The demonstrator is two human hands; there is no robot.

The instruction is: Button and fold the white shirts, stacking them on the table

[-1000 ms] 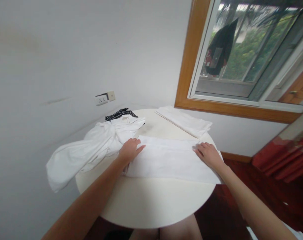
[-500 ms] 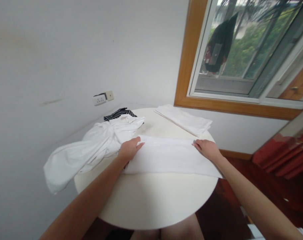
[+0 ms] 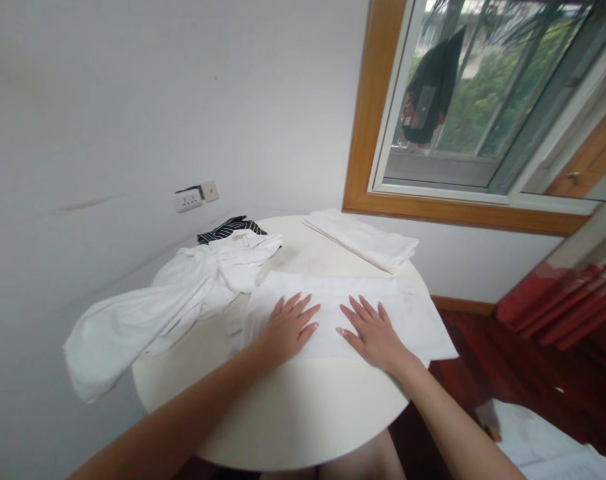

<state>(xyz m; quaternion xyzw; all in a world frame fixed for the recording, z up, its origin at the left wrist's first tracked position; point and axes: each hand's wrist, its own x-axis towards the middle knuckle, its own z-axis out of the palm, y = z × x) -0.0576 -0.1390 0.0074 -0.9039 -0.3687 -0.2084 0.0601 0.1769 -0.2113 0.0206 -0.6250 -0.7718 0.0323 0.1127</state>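
A folded white cloth lies flat across the round white table, its right end reaching past the table's edge. My left hand rests palm down on the cloth's left half, fingers spread. On the right half lies my right hand, also flat with the fingers apart. Both hands touch the cloth without gripping it. Left of my left hand, a rumpled white garment is heaped and hangs over the table's left side. Behind the cloth sits another folded white cloth.
A black-and-white striped cloth lies behind the rumpled garment. The wall with a power socket borders the table at the back left. A wood-framed window is at the back right. More white fabric shows at lower right.
Both hands have let go of the cloth's far edge. They have moved inward and toward me, and now lie flat on it with fingers spread.
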